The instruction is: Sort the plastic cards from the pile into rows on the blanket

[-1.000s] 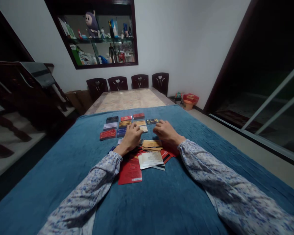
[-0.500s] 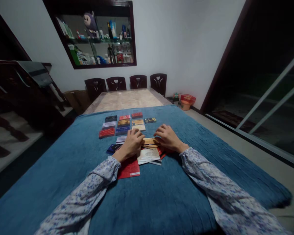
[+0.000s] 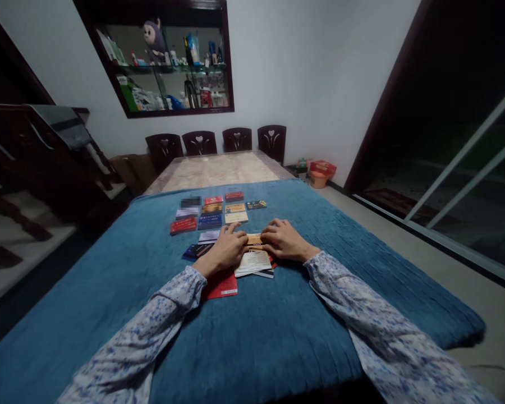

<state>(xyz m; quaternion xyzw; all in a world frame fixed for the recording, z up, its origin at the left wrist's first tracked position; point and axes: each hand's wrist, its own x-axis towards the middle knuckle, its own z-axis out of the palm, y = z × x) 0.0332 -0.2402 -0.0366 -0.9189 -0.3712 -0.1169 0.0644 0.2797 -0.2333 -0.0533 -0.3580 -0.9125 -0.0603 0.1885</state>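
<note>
Both my hands rest on a loose pile of cards [image 3: 252,262] on the blue cloth [image 3: 256,331]. My left hand [image 3: 226,251] and my right hand [image 3: 283,241] pinch the two ends of a tan stack of cards [image 3: 254,240] between them, fingers curled. Under the pile lies a red card [image 3: 222,285], and dark blue cards [image 3: 193,251] stick out at the left. Beyond my hands, several cards lie sorted in neat rows [image 3: 212,212].
The cloth covers the near part of a long stone-topped table [image 3: 214,171] with several dark chairs [image 3: 216,141] at its far end. A wall cabinet [image 3: 168,62] holds bottles and a plush toy. A red basket [image 3: 322,171] stands on the floor at right.
My hands drew back from the sorted rows toward me and closed in on the tan stack from both sides. The view shifted slightly back.
</note>
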